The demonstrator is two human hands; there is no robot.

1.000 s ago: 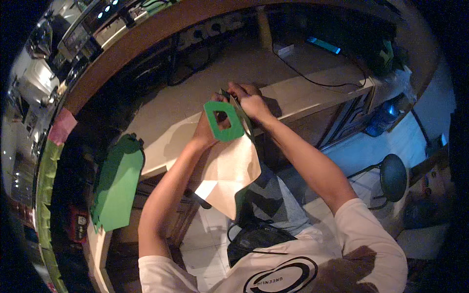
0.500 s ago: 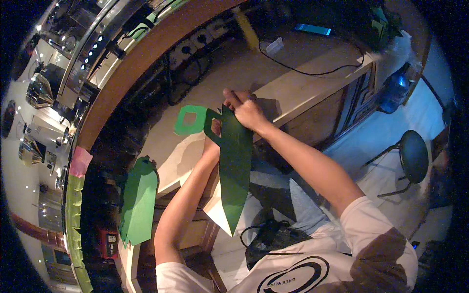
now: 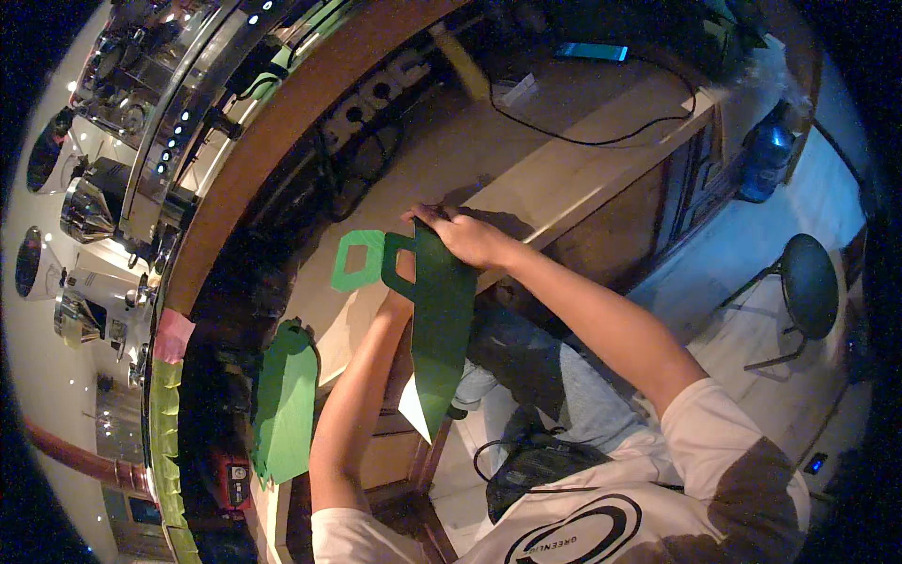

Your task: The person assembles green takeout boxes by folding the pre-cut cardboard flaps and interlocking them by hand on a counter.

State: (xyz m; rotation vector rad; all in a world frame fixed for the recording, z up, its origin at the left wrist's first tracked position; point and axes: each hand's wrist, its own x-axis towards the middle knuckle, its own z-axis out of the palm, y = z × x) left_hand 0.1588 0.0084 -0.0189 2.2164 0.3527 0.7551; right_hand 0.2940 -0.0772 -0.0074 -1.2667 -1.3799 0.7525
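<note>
A green cardboard carrier (image 3: 443,320), with a pale inner side showing at its lower tip, stands between my arms above the wooden counter. Two handle flaps with cut-out windows stick out on its left; the farther is a bright green handle flap (image 3: 340,273). My right hand (image 3: 465,237) is closed on the carrier's far end, its fingers bent over the edge. My left hand (image 3: 405,267) is behind the carrier; only a bit of skin shows through the nearer handle window, and its fingers are hidden.
Flat green cardboard pieces (image 3: 287,404) lie on the left, near a red box-shaped object (image 3: 235,484). A phone (image 3: 592,52) and a black cable (image 3: 601,143) are on the far counter. A black stool (image 3: 810,287) and blue bottle (image 3: 766,160) stand at right.
The fingers of my right hand, raised before, now curl lower over the carrier's far end. The carrier has shifted slightly left, and its lower tip shows less pale inside. The whole view has turned a little.
</note>
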